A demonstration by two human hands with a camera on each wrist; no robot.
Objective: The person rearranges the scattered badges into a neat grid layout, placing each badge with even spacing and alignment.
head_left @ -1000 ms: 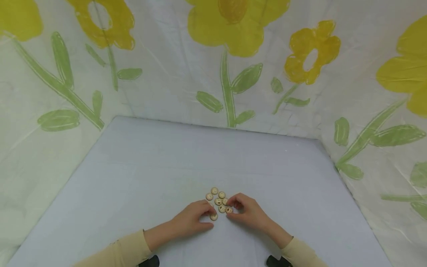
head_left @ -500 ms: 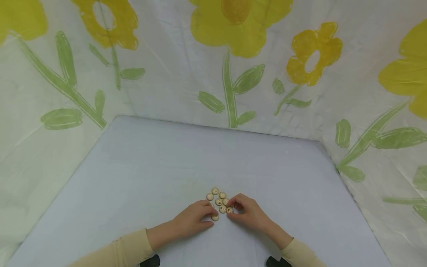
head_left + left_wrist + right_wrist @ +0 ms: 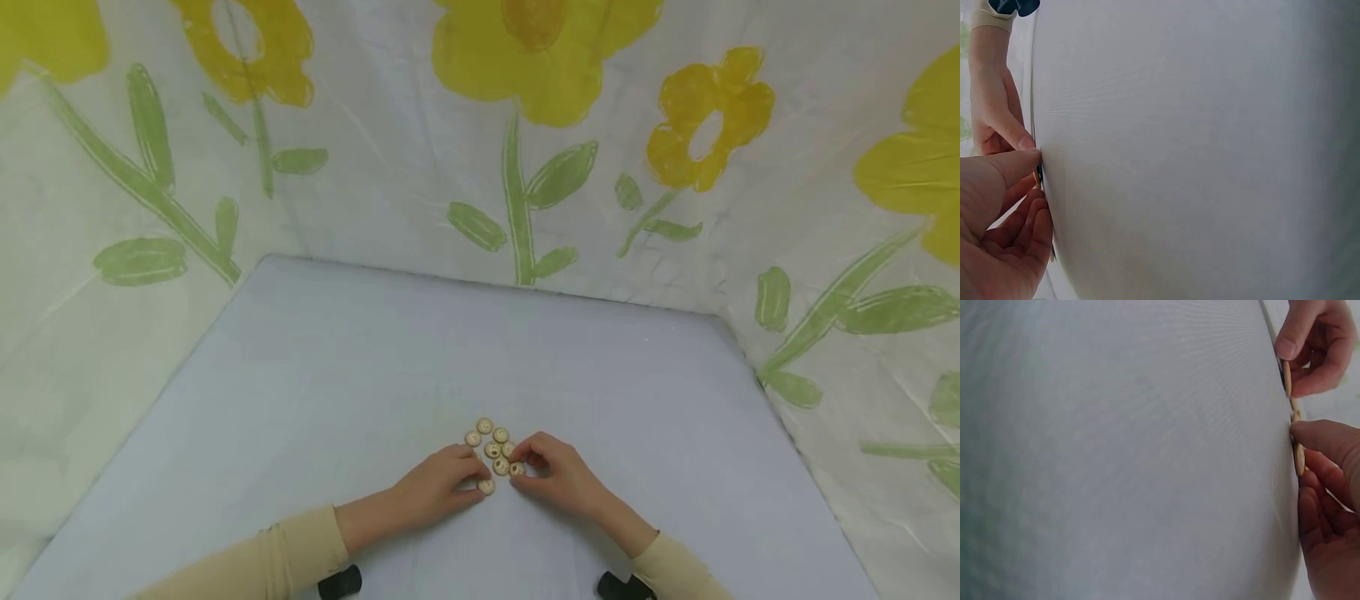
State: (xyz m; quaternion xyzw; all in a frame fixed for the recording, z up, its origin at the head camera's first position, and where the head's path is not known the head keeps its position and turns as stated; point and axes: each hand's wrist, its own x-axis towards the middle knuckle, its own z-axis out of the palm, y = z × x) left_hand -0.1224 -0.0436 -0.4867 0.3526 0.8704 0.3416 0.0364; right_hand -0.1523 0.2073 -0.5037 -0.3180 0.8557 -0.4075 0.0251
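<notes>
Several round wooden buttons (image 3: 501,466) with dark markings lie in a loose cluster in the head view. At its near left edge, my left hand (image 3: 438,485) pinches one button (image 3: 486,486) between thumb and index finger. Another button beside that index finger is mostly hidden. On the right side, my right hand (image 3: 566,479) has its thumb and index finger round a button (image 3: 517,469) touching the cluster. The right wrist view shows a button (image 3: 1287,378) edge-on in the left hand's pinch and another (image 3: 1299,459) between the right hand's thumb and fingers.
A pale cloth-covered table (image 3: 375,333) extends around the buttons. Behind it and at its sides hangs a white sheet (image 3: 382,167) painted with yellow flowers and green leaves. Dark devices (image 3: 340,582) show below both wrists.
The left hand has shifted slightly right with its button, and its thumb has come up against the button's near edge. The right hand has hardly moved. The head view has shifted a little.
</notes>
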